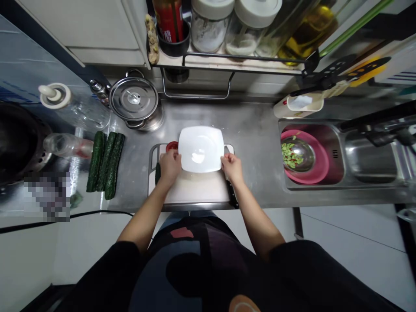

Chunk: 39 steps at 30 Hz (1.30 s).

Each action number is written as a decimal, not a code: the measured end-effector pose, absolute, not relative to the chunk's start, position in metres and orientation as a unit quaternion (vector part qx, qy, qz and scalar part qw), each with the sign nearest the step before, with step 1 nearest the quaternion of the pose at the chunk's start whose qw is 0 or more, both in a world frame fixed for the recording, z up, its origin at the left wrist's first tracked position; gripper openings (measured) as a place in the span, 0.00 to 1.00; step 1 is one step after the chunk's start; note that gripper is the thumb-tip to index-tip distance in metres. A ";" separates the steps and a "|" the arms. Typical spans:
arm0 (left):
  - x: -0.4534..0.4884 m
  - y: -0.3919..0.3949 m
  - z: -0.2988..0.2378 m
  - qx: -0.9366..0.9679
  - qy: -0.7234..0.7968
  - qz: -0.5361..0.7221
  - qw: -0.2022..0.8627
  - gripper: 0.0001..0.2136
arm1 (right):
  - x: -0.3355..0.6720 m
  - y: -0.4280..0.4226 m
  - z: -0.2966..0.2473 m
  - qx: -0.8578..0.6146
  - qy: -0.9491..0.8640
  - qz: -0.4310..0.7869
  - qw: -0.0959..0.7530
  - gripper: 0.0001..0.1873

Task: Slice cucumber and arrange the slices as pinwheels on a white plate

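A white, rounded-square plate (202,147) is held by its two sides over the far part of a cutting board (198,190). My left hand (170,165) grips the plate's left edge with fingers closed. On its right edge, my right hand (232,167) pinches the rim. Just beyond my left hand shows a red tomato piece (172,146), partly covered by the plate and fingers. A dark green piece (157,172) lies by my left wrist, mostly hidden. Near my right wrist, a knife with a black handle (232,195) rests along the board's right side.
Several cucumbers (105,164) lie on the left of the steel counter, near a lidded pot (134,102) and glass bottles. A shelf (227,63) with jars overhangs the back. In the right sink (338,173) sits a pink basin (320,160) containing a bowl of green pieces.
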<state>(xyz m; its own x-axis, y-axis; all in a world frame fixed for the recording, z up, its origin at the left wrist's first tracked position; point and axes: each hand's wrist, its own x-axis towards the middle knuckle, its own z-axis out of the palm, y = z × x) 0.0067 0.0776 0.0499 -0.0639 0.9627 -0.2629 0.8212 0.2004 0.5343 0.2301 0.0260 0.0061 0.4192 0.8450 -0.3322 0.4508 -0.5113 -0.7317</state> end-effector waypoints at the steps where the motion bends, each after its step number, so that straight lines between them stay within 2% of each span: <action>1: 0.004 0.060 0.044 0.621 0.718 0.113 0.292 0.07 | 0.228 0.007 0.006 -0.800 -0.396 0.358 0.273 0.14; 8: -0.014 -0.009 0.006 0.629 0.700 0.120 0.316 0.06 | 0.213 -0.056 0.007 -0.829 -0.373 0.371 0.189 0.11; 15: -0.013 -0.013 -0.001 0.632 0.698 0.118 0.316 0.06 | 0.206 -0.058 0.008 -0.844 -0.394 0.338 0.135 0.14; 19: -0.016 -0.011 0.005 0.642 0.693 0.104 0.311 0.06 | 0.204 -0.057 0.015 -0.845 -0.427 0.311 0.079 0.14; 23: -0.020 0.006 0.014 0.634 0.698 0.142 0.300 0.07 | 0.201 -0.055 0.030 -0.848 -0.453 0.273 0.025 0.15; 32: -0.008 0.039 0.006 0.592 0.732 0.165 0.293 0.06 | 0.184 -0.050 0.046 -0.804 -0.523 0.283 -0.007 0.14; 39: -0.009 0.041 0.007 0.577 0.747 0.157 0.292 0.04 | 0.180 -0.052 0.046 -0.794 -0.535 0.287 -0.001 0.13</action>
<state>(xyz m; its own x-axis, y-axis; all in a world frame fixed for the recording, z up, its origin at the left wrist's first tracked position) -0.0086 0.0414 0.0070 -0.1650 0.9528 -0.2549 0.7699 0.2860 0.5704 0.1803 -0.0520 0.0459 0.2619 0.8499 -0.4572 0.8506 -0.4270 -0.3067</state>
